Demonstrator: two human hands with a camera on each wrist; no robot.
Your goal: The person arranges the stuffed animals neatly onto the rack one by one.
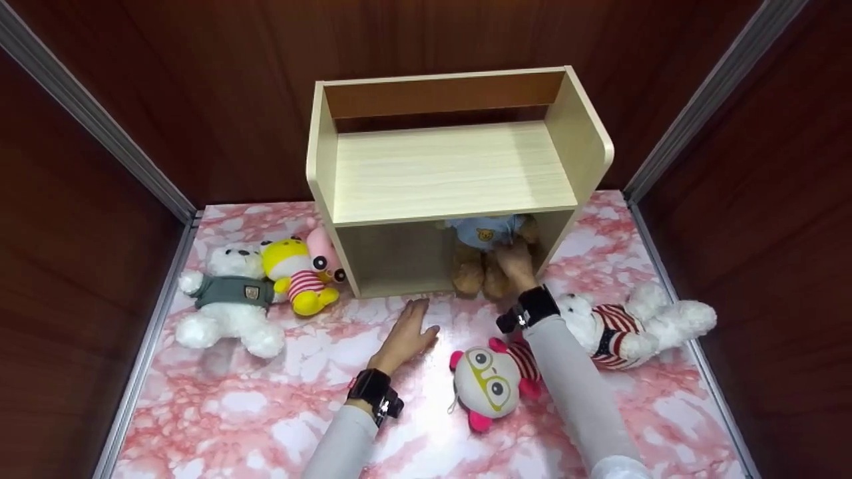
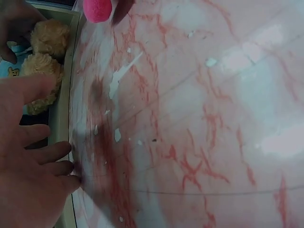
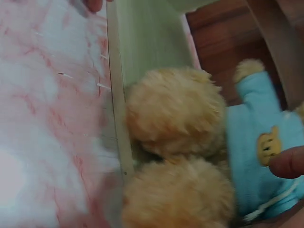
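A brown teddy bear (image 1: 484,234) in a light blue shirt sits in the right part of the shelf's lower compartment, its head hidden by the board above. My right hand (image 1: 514,264) holds it at the body; in the right wrist view the thumb (image 3: 289,163) lies on the shirt beside the bear emblem, while the other fingers are out of sight. In front of the shelf, my left hand (image 1: 404,337) hovers low over the floor with its fingers extended, holding nothing. The left wrist view shows its fingertips near the shelf's front edge.
The wooden shelf (image 1: 452,173) stands against the back wall. Left of it lie a white bear (image 1: 233,296), a yellow toy (image 1: 299,273) and a pink toy (image 1: 322,249). A panda-like doll (image 1: 489,386) and another white bear (image 1: 626,329) lie near my right arm.
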